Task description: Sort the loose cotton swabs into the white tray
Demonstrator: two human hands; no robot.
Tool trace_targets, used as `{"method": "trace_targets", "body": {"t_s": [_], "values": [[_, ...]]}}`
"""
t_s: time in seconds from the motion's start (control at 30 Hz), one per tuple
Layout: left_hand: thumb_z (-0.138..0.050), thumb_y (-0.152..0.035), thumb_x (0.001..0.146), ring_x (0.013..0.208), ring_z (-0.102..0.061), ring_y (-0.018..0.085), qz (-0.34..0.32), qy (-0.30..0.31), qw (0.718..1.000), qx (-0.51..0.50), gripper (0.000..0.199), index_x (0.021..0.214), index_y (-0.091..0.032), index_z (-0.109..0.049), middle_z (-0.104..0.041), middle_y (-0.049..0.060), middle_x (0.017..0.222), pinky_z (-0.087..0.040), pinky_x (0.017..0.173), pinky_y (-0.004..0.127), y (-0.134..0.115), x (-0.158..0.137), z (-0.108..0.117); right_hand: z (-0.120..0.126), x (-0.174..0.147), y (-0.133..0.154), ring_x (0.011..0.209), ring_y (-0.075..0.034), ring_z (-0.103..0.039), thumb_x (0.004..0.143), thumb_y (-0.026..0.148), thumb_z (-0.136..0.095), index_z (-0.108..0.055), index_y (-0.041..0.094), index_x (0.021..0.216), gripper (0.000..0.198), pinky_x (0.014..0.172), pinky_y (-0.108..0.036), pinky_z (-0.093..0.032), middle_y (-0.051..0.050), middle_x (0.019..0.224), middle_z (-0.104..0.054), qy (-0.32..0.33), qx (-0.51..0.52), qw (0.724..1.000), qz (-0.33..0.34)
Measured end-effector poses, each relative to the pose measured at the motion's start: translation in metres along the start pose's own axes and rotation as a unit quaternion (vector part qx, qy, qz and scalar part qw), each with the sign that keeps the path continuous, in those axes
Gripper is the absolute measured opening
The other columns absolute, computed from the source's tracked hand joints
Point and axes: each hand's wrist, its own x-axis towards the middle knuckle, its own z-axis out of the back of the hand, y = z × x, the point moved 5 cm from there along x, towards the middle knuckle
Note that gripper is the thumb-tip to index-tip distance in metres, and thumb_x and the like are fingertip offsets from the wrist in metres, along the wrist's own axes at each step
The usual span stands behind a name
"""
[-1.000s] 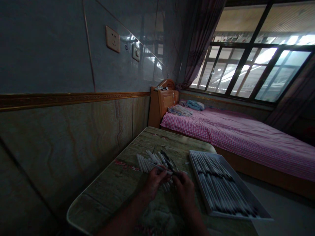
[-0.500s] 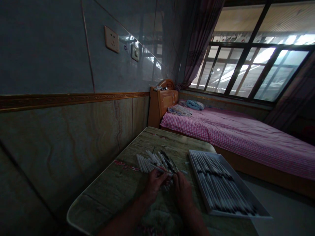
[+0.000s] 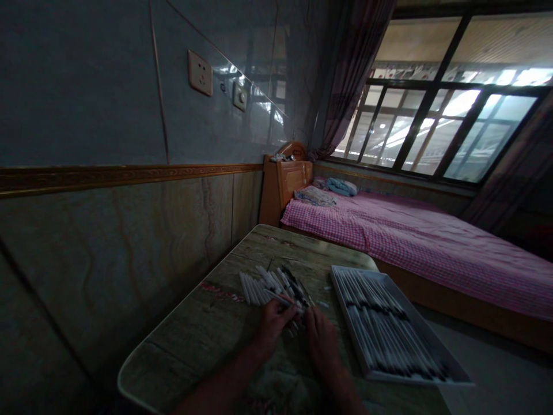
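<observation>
My left hand [image 3: 271, 325] is closed on a slim white pen-like stick [image 3: 276, 296], which points up and to the left from the fingers. Beside it my right hand [image 3: 322, 335] has its fingers pressed together near the stick's lower end. What it pinches there is too dark and small to make out. Just beyond both hands lies a loose pile of white tubes [image 3: 252, 288] on the table [image 3: 207, 340]. Thin dark pieces [image 3: 294, 279] lie at the right of that pile, close to my right hand.
To the right, a white tray [image 3: 365, 360] holds two rows of white pen-like sticks with dark ends [image 3: 389, 334]. A small pale piece [image 3: 322, 304] lies between pile and tray. Past the table stands a bed [image 3: 371, 225]; a tiled wall [image 3: 181, 219] runs along the left.
Both hands stay close together over the same spot, with only slight finger movement. The view has shifted a little. The pile and tray look the same.
</observation>
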Motion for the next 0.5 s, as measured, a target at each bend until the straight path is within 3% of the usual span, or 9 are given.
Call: {"method": "trace_targets", "body": {"t_s": [0.17,0.33,0.5], "values": [[-0.083,-0.045,0.049,0.056,-0.063,0.015,-0.002,-0.019,1.000,-0.003,0.044,0.072,-0.015,-0.061,-0.066,0.001,0.061,-0.042,0.046,0.021,0.0002,0.0016,0.0036,-0.0020,-0.0006,-0.0024,0.061,-0.016,-0.058,0.097,0.037,-0.036,-0.054,0.024,0.079,0.029,0.057,-0.026,-0.041,0.000,0.069,-0.061,0.050,0.060,0.995,-0.059],[-0.083,-0.045,0.050,0.057,-0.063,0.015,0.016,0.002,1.000,0.007,0.043,0.073,-0.015,-0.061,-0.067,0.002,0.063,-0.043,0.047,0.021,0.0034,0.0006,0.0024,-0.0024,-0.0024,-0.0007,0.059,-0.017,-0.057,0.097,0.037,-0.030,-0.057,0.024,0.074,0.039,0.055,-0.027,-0.039,-0.003,0.068,-0.062,0.040,0.031,0.999,-0.019],[-0.083,-0.045,0.050,0.053,-0.062,0.014,0.005,-0.013,1.000,0.008,0.043,0.073,-0.015,-0.062,-0.066,0.001,0.061,-0.042,0.046,0.021,0.0054,0.0031,0.0061,-0.0025,-0.0029,-0.0019,0.058,-0.015,-0.056,0.096,0.040,-0.039,-0.054,0.024,0.075,0.030,0.054,-0.025,-0.038,0.001,0.066,-0.060,0.058,0.043,0.995,-0.072]]}}
